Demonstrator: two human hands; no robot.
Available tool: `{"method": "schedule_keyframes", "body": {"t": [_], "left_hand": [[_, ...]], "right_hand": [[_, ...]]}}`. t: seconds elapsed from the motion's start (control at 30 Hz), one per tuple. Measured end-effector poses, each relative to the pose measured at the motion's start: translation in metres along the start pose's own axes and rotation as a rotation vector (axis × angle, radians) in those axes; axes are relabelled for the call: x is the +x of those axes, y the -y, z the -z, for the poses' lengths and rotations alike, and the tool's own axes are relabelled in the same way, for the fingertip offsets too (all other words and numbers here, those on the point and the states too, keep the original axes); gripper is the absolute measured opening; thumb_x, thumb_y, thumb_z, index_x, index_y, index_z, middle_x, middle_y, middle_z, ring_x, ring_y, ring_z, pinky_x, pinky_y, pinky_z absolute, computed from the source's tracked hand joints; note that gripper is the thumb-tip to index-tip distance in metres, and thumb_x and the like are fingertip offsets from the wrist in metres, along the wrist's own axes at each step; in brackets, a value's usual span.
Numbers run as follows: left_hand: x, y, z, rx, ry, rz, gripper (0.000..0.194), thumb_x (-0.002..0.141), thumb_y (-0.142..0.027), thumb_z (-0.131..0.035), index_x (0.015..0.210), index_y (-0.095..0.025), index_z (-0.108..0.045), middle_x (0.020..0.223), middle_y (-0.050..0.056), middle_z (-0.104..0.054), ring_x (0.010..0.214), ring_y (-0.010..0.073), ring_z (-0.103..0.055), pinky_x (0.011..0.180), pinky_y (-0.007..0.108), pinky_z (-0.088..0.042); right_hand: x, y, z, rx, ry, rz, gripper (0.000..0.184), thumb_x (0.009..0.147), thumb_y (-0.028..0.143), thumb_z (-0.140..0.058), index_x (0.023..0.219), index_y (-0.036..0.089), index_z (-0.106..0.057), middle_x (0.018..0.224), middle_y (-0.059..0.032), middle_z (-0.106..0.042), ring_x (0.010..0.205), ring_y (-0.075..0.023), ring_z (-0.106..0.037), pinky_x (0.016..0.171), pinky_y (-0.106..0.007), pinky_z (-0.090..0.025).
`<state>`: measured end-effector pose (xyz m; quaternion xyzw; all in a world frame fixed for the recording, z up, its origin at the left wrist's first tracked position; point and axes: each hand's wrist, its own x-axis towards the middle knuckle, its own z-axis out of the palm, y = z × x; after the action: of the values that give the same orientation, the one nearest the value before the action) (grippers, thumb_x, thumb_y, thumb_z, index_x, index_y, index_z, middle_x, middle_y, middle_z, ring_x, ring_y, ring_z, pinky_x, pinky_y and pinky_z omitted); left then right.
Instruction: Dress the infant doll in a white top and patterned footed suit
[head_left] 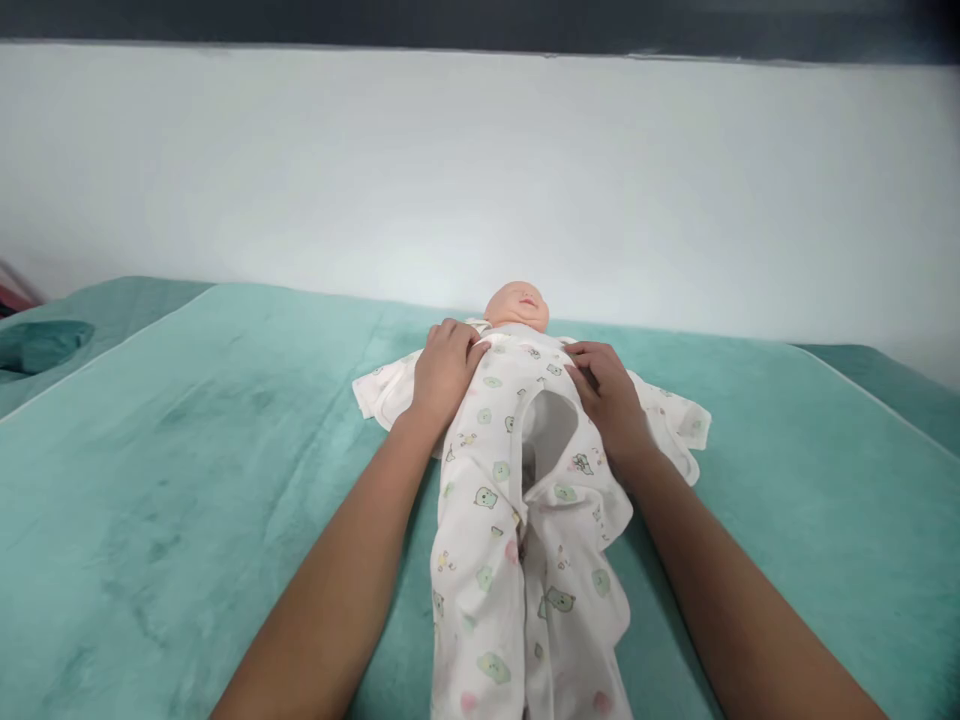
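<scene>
A baby doll (pixel 517 305) lies on its back with its head at the far end. White printed open-crotch baby trousers (pixel 487 440) cover the doll's front up to its chest, their legs stretching toward me. Beneath, a white baby shirt (pixel 679 415) spreads out to both sides. My left hand (pixel 448 365) is closed at the left edge of the waistband, thumb on the cloth. At the right edge, my right hand (pixel 606 390) also grips the waistband with bent fingers. Some fingertips are hidden by the cloth and hands. The doll's arms and legs are covered.
A green padded bed (pixel 225 450) lies under the doll. Behind its far edge rises a white wall (pixel 480 170) with a dark band along the top. A hole (pixel 45 345) shows in the green surface at the far left.
</scene>
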<state>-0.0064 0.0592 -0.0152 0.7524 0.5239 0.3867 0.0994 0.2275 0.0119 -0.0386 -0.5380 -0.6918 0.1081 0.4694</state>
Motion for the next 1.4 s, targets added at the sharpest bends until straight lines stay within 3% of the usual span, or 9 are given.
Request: {"method": "schedule_keyframes", "body": {"t": [0.13, 0.33, 0.5, 0.63, 0.73, 0.9, 1.03, 1.23, 1.4], "left_hand": [[0.003, 0.001, 0.001, 0.050, 0.079, -0.050, 0.019, 0.098, -0.036, -0.045, 0.097, -0.020, -0.057, 0.112, 0.010, -0.064, 0.109, 0.0273, -0.052, 0.097, 0.038, -0.035], [0.002, 0.004, 0.001, -0.061, 0.047, 0.188, 0.022, 0.098, -0.038, -0.040, 0.089, -0.022, -0.052, 0.080, 0.004, -0.061, 0.076, 0.0231, -0.055, 0.074, 0.032, -0.038], [0.001, 0.012, -0.006, -0.062, -0.024, 0.257, 0.018, 0.096, -0.036, -0.042, 0.091, -0.022, -0.053, 0.077, 0.004, -0.061, 0.073, 0.0228, -0.056, 0.068, 0.032, -0.039], [0.003, 0.015, -0.009, -0.069, -0.004, 0.160, 0.021, 0.095, -0.027, -0.043, 0.104, -0.022, -0.061, 0.100, 0.006, -0.071, 0.094, 0.0240, -0.063, 0.085, 0.036, -0.046], [0.004, 0.018, -0.010, -0.103, 0.037, -0.009, 0.033, 0.093, -0.017, -0.040, 0.111, -0.023, -0.067, 0.122, 0.006, -0.069, 0.112, 0.0216, -0.061, 0.100, 0.036, -0.043], [-0.014, 0.017, -0.004, -0.028, -0.044, -0.119, 0.036, 0.088, -0.014, -0.046, 0.117, -0.018, -0.068, 0.126, 0.010, -0.067, 0.121, 0.0243, -0.054, 0.110, 0.041, -0.038], [-0.046, 0.004, 0.010, -0.017, -0.132, 0.019, 0.028, 0.086, -0.020, -0.050, 0.104, -0.016, -0.072, 0.111, 0.013, -0.070, 0.110, 0.0281, -0.058, 0.100, 0.043, -0.044], [-0.069, -0.018, 0.027, -0.416, 0.192, 0.324, 0.024, 0.075, -0.024, -0.055, 0.087, -0.015, -0.074, 0.087, 0.007, -0.075, 0.092, 0.0302, -0.065, 0.086, 0.042, -0.051], [-0.066, -0.021, 0.027, -0.853, 0.260, 0.570, 0.029, 0.068, -0.019, -0.063, 0.096, -0.015, -0.072, 0.091, 0.007, -0.075, 0.086, 0.0251, -0.068, 0.084, 0.040, -0.054]], "right_hand": [[0.014, 0.000, 0.002, 0.011, 0.163, 0.059, 0.026, 0.095, 0.047, -0.044, 0.094, 0.027, -0.061, 0.138, -0.0074, -0.058, 0.125, -0.0281, -0.052, 0.102, -0.045, -0.039], [0.045, 0.001, -0.004, -0.240, 0.081, -0.175, 0.028, 0.092, 0.046, -0.045, 0.080, 0.025, -0.057, 0.076, -0.0050, -0.066, 0.075, -0.0247, -0.057, 0.071, -0.037, -0.038], [0.061, -0.004, -0.016, -0.236, 0.045, -0.225, 0.027, 0.088, 0.044, -0.049, 0.070, 0.023, -0.051, 0.069, -0.0021, -0.060, 0.068, -0.0204, -0.051, 0.066, -0.033, -0.035], [0.059, -0.015, -0.024, -0.081, 0.014, -0.215, 0.019, 0.084, 0.040, -0.054, 0.077, 0.023, -0.057, 0.079, -0.0023, -0.066, 0.074, -0.0201, -0.056, 0.071, -0.033, -0.041], [0.049, -0.024, -0.024, -0.048, -0.066, -0.056, 0.014, 0.085, 0.029, -0.049, 0.090, 0.022, -0.061, 0.095, -0.0063, -0.068, 0.089, -0.0230, -0.060, 0.083, -0.038, -0.046], [0.011, -0.017, -0.011, -0.151, -0.158, 0.064, 0.019, 0.084, 0.024, -0.047, 0.095, 0.021, -0.062, 0.105, -0.0105, -0.064, 0.103, -0.0257, -0.057, 0.092, -0.042, -0.046], [-0.021, -0.005, -0.001, -0.124, -0.076, -0.228, 0.022, 0.087, 0.033, -0.049, 0.094, 0.022, -0.067, 0.093, -0.0072, -0.069, 0.084, -0.0229, -0.062, 0.079, -0.037, -0.048], [-0.024, -0.006, 0.007, -0.039, 0.135, -0.349, 0.025, 0.078, 0.031, -0.056, 0.091, 0.022, -0.075, 0.095, -0.0055, -0.077, 0.090, -0.0267, -0.066, 0.082, -0.038, -0.048], [-0.020, -0.003, 0.012, 0.321, 0.186, -0.422, 0.031, 0.071, 0.032, -0.065, 0.097, 0.021, -0.078, 0.092, -0.0049, -0.078, 0.095, -0.0296, -0.068, 0.082, -0.039, -0.054]]}}
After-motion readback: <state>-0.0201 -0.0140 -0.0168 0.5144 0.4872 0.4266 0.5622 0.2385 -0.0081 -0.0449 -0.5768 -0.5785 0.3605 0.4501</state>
